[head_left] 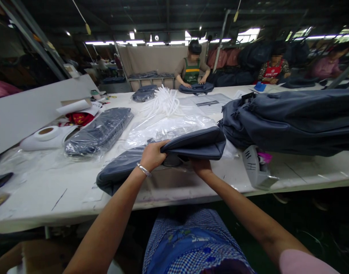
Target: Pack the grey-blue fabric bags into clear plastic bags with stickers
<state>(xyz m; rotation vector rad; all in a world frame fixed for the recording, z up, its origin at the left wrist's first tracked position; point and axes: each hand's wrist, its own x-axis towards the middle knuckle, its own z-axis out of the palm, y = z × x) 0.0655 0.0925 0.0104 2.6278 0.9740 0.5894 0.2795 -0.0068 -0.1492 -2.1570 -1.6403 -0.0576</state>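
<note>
A dark blue bag (195, 142) lies bent across the front of the table, its right part lifted off the surface. My left hand (154, 155) is closed on the bag's edge near its middle, thumb on top. Under the raised right part is my right hand (201, 166); its fingers are hidden beneath the bag. Clear plastic bags (171, 129) lie flat just behind, with a bunch of white strips (165, 101) on top of them.
Left stands a plastic-wrapped dark bag (100, 129) beside a white roll (45, 133). Dark blue bags (300, 118) are piled at right, behind a grey bin (255, 169) at the table edge. Across the table a co-worker (193, 66) handles another bag (196, 88).
</note>
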